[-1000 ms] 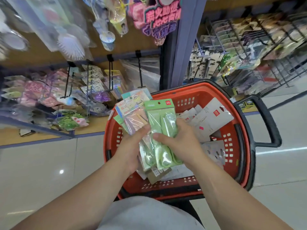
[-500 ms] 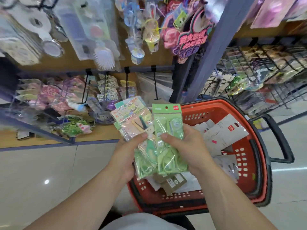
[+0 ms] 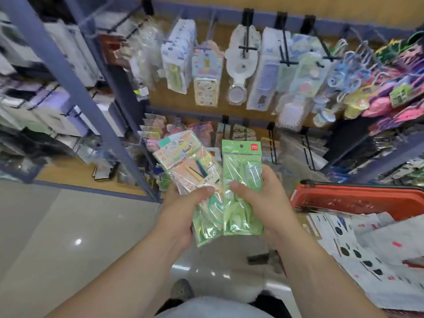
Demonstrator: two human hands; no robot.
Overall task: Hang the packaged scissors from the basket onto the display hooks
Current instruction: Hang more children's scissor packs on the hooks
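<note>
The right hand holds the green scissors pack upright in curled fingers, hang hole at the far end, just left of a display hook; the left hand grips the fanned packs.

The floor is made of pale, smooth, shiny tiles. One small bright spot of light shines back from it. A thick blue-grey post slants across the left side. Behind it stands a rack full of blurry white and purple things. Low down is a wooden shelf with a blue edge. The back wall is brown like wood, and a blue rail runs across it. The room is brightly lit.
</note>
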